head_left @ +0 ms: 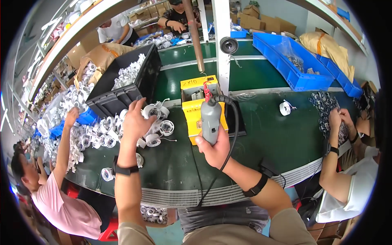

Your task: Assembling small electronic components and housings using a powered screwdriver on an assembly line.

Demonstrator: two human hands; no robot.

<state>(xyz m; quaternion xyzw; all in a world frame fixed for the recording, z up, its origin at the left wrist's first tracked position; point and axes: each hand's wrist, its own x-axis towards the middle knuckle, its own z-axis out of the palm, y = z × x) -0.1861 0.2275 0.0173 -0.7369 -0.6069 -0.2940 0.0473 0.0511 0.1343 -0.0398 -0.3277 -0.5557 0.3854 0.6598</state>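
Observation:
My right hand [218,150] is wrapped round a grey electric screwdriver [210,122], whose black cord loops down past the wrist. Red wire ties the tool's top to a hook above. Behind it stands a yellow box [191,118], partly hidden by the tool. Over the pile of white round lamp housings [153,140], my left hand [136,120] hangs open, fingers apart and thumb out. Several housings with short white leads lie right beside that thumb. Whether the left fingertips touch any is unclear. One more housing [285,108] lies alone on the table's right side.
A black crate [118,98] of white parts stands beyond my left hand. Blue bins [294,77] sit far right, past a white post [223,61]. Co-workers sit at both sides; the left one's hand [72,115] reaches into the pile, the right one handles dark small parts [323,107].

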